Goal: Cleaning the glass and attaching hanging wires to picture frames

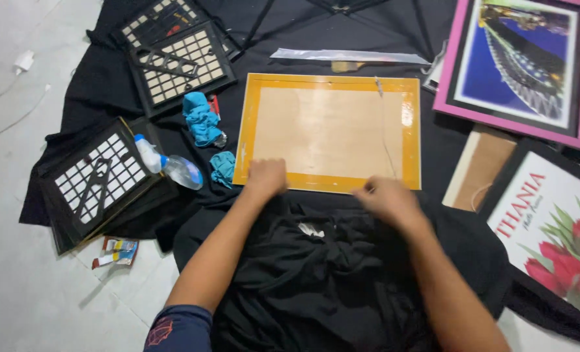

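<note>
Yellow-bordered panel (329, 133) being pinned at its near edge, lying flat on the black cloth (316, 274) spread over the floor (23, 287). Left hand (266, 177) curling down on the lower yellow strip, grip closed together over that edge. Right hand (386, 199) blurring at the lower right corner, touching or just off the border; grip not readable there, possibly half closed.

Looking well along: yellow border running round all four sides, pale brown middle showing bare, a thin cord (384, 124) trailing down the right part of the face.

Lying just left of the panel: two crumpled blue rags (202, 117), a clear spray bottle (169, 166) on its side with a white cap. Leaning further left and up: black lattice frames (179, 62) with cream squares, another stack (98, 179) nearer the floor tiles. Resting beyond the far edge: a flat brush (345, 66) under a clear plastic strip (348, 56).

Sitting on the tiles at lower left: a small flat packet (117, 253), red, white and blue, holding a tube. Lying at upper right: a pink-framed picture (518, 65), mostly deep blue. Lying below it: a plain brown board (479, 166), then a black-framed white poster (551, 221) carrying red lettering over red tulips.
</note>
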